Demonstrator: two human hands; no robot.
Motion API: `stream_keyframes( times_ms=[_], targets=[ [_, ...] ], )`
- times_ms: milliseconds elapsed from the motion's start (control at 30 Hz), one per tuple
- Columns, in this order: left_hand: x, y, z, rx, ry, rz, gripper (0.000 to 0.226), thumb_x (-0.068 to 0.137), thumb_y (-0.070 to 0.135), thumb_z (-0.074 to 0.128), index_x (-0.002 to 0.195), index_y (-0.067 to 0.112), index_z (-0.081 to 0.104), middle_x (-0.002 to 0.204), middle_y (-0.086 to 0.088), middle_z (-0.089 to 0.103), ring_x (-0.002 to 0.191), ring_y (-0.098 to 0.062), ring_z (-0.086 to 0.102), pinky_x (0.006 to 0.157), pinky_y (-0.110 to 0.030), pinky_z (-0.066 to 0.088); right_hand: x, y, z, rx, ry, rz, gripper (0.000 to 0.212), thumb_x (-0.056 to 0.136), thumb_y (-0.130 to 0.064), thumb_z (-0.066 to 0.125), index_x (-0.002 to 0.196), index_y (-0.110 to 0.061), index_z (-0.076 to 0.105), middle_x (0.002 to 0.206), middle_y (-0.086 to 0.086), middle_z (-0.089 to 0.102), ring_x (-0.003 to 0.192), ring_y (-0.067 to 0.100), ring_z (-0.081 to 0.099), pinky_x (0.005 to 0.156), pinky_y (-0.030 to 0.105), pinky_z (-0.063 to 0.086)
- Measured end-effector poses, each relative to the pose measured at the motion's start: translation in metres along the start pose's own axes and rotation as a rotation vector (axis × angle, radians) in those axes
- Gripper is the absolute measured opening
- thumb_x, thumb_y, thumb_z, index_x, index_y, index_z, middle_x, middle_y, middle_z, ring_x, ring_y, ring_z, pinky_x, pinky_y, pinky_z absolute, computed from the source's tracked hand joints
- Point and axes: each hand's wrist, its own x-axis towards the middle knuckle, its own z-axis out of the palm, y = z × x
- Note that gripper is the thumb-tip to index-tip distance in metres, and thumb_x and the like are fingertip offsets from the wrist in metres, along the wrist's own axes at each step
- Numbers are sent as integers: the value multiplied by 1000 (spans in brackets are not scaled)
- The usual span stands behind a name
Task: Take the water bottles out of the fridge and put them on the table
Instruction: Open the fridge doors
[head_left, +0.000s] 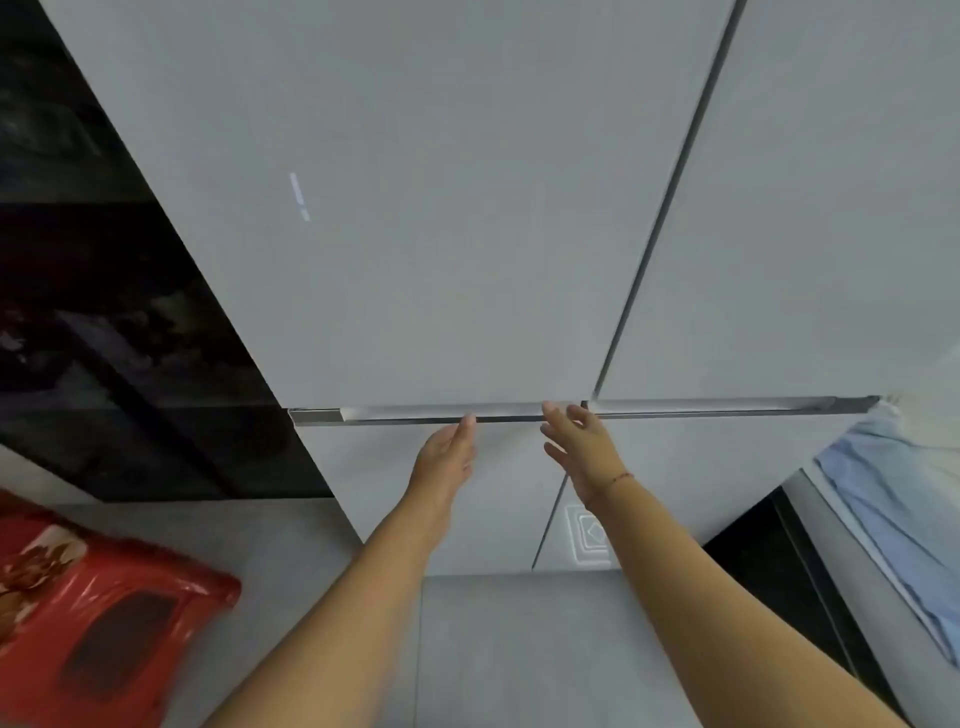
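Observation:
A tall grey fridge (415, 208) fills the view, all its doors closed. A metal handle groove (395, 414) runs across it between the upper and lower doors. My left hand (447, 457) reaches up with its fingertips at the groove under the upper left door, holding nothing. My right hand (582, 447) is open beside it, fingers spread, near the seam where the doors meet. A thin red thread bracelet is on my right wrist. No water bottles or table are in view.
A red plastic stool (98, 613) stands on the grey tiled floor at the lower left. A dark glossy panel (104, 312) flanks the fridge on the left. Light blue cloth (893, 499) hangs at the right edge over a dark cabinet.

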Motion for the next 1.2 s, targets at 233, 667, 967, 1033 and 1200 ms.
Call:
stream_keyframes(
  times_ms=[233,667,967,1033,1200],
  targets=[
    [47,8,29,-415,2,-146,74,89,54,49,145,11,30,151,-12,35,136,-25,40,114,-37,31,36,0,2,277,-15,124,45,87,-42,62,117,-10,52,119,10,56,121,21,54,105,40,42],
    [74,4,43,-714,-83,-151,69,83,64,50,134,17,49,138,-3,53,127,-18,50,107,-39,37,46,-8,2,496,1,203,27,87,-43,63,97,-18,62,92,3,64,97,19,62,94,35,49],
    [72,4,44,-709,-70,-140,69,83,63,52,133,16,51,135,-3,55,124,-18,52,100,-37,42,46,-7,5,515,46,239,42,83,-44,66,108,-13,56,86,2,59,83,17,59,80,31,51],
    [70,5,45,-675,-73,-126,66,84,63,51,131,17,53,133,-2,57,122,-16,53,101,-35,42,46,-6,5,511,48,249,43,83,-45,66,109,-12,56,90,2,58,81,17,58,81,30,51],
    [67,6,48,-625,-66,-105,66,84,63,51,134,19,50,131,-1,58,122,-15,52,100,-34,41,45,-4,5,522,59,250,49,83,-46,65,115,-10,54,90,2,55,80,16,56,74,27,50]
  ],
)
